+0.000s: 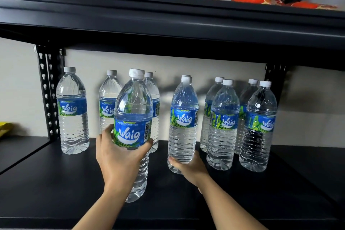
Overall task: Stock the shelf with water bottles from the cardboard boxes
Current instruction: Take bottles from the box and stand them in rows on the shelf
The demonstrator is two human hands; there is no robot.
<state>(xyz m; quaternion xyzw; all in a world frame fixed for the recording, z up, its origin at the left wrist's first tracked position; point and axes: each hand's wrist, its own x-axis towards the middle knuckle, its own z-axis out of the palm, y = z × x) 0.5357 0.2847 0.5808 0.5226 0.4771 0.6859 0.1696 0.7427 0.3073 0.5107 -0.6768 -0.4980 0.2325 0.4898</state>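
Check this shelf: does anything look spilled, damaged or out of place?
Nothing is spilled or damaged; every cap is on. The far-left bottle stands alone on the shelf, apart from the paired rows.

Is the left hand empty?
No, the left hand grips a capped water bottle, with thumb and fingers curled round it at its blue label.

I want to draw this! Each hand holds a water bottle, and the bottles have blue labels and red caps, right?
Not quite. The head view shows white caps, not red. Otherwise yes: the left hand holds the nearer bottle, the right hand the other bottle, both with blue labels.
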